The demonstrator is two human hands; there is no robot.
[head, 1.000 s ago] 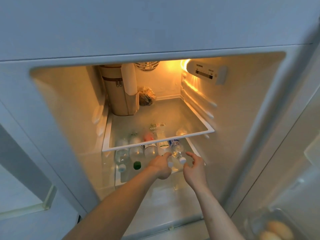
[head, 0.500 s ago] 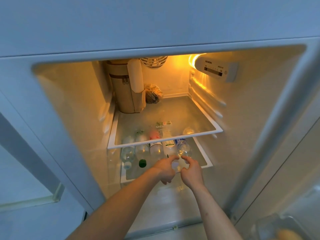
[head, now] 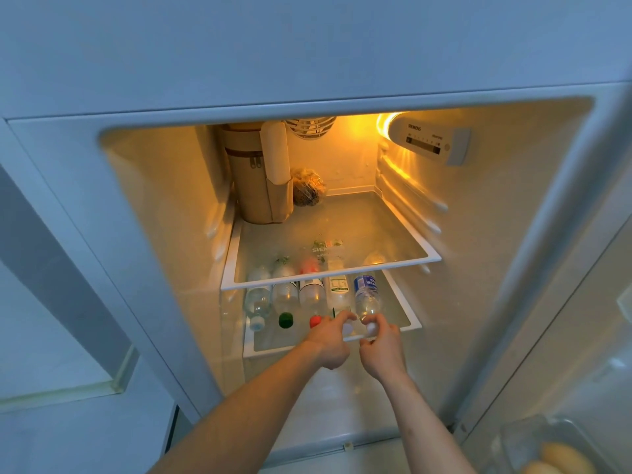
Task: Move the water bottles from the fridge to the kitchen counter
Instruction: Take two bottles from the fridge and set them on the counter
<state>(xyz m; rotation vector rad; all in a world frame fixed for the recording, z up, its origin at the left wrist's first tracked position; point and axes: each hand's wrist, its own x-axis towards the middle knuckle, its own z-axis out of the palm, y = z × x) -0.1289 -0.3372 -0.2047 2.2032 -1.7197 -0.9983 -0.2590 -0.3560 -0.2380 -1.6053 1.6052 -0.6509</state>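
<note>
Several clear water bottles lie side by side on the fridge's second glass shelf [head: 407,321], caps toward me. From the left: a pale-capped bottle [head: 257,302], a green-capped bottle [head: 285,297], a red-capped bottle [head: 312,294], a green-labelled bottle [head: 339,292] and a blue-labelled bottle [head: 366,297]. My left hand [head: 330,340] has its fingers curled round the cap end of the green-labelled bottle. My right hand [head: 381,347] pinches the white cap end of the blue-labelled bottle.
The upper glass shelf [head: 362,230] carries a tall tan zipped bag [head: 254,186] and a small wrapped bundle [head: 307,191] at the back. The control panel [head: 431,140] juts from the right wall. A door bin with yellowish fruit [head: 557,458] is at lower right.
Both hands have closed in on the cap ends of the two rightmost bottles; the right hand went from open beside the blue-labelled bottle to pinching its cap.
</note>
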